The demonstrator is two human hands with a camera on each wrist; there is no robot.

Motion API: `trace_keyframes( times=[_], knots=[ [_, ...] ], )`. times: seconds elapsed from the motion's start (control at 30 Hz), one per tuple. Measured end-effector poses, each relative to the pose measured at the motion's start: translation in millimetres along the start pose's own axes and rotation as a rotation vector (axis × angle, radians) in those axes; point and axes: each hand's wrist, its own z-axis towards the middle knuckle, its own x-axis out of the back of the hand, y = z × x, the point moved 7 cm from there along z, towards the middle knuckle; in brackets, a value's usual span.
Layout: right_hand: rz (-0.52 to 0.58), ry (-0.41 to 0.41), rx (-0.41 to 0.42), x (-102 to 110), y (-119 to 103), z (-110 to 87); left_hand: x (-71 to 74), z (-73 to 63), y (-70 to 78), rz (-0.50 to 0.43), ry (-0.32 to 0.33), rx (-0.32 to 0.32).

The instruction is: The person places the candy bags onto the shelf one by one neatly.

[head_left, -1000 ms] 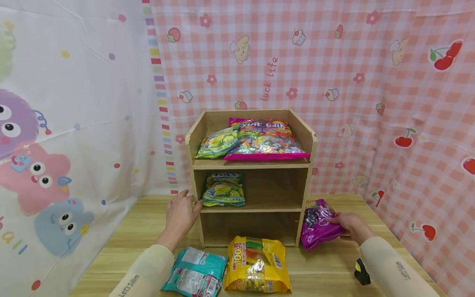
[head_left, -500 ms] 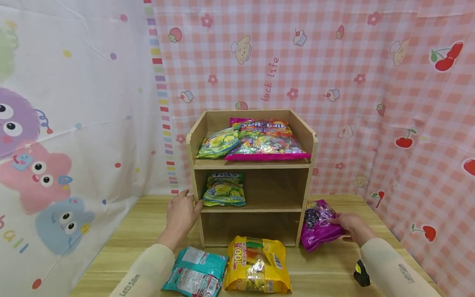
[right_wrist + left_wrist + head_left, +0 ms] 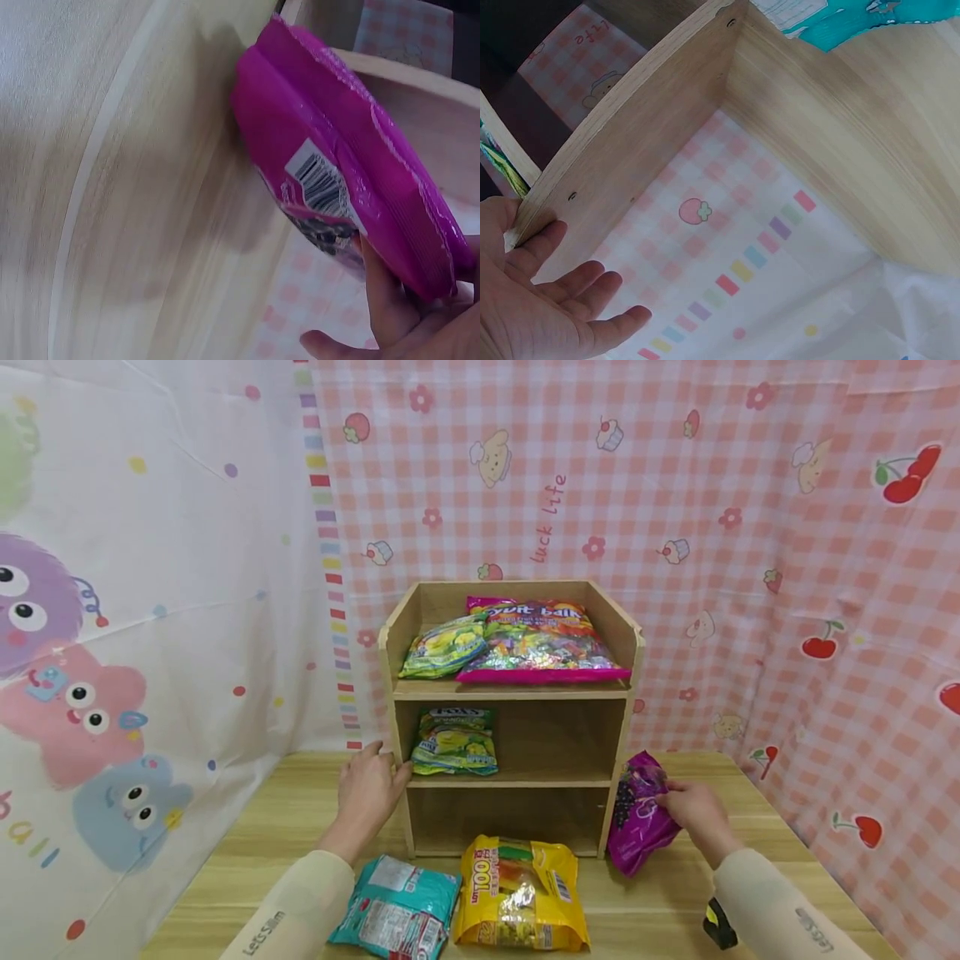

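Observation:
At the right side of the small wooden shelf [image 3: 510,695], my right hand [image 3: 697,814] pinches a purple candy bag [image 3: 637,827] with grapes pictured on it. The bag stands tilted against the shelf's side; the right wrist view shows its barcode side and crimped seam, the fingers [image 3: 386,292] at one end. My left hand [image 3: 369,789] holds the front edge of the shelf's left panel, thumb and index finger on either side of it in the left wrist view, the other fingers [image 3: 592,289] loose. Close by on the middle shelf lies a green candy bag [image 3: 454,743].
A fruit candy bag [image 3: 543,647] and another green bag [image 3: 444,647] lie on top. In front of the shelf are a teal bag [image 3: 397,906] and a yellow bag [image 3: 521,893]. A black-and-yellow item [image 3: 718,925] lies by the right sleeve. Patterned curtains [image 3: 675,468] enclose the table.
The purple bag has turned more upright and closer to the shelf's side. My right hand has shifted left and slightly up with it. The left hand stays on the panel.

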Motion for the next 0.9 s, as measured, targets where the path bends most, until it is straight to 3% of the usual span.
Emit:
trace_keyframes(
  times=[0.2,0.43,0.73,0.9],
  knots=[
    [-0.130,0.084,0.066,-5.3,-12.4,-7.7,1.0,0.3,1.3,0.001,0.000,-0.005],
    [-0.162,0.164,0.120,-11.3,-22.2,-15.2,0.6,0.6,0.8,-0.002,-0.006,-0.002],
    [-0.159,0.201,0.076,0.4,-15.6,-17.7,0.0,0.5,0.1,0.005,-0.019,0.007],
    [-0.104,0.227,0.041,10.2,-13.5,-24.7,-0.3,-0.2,0.0,-0.001,-0.023,0.008]
  ],
)
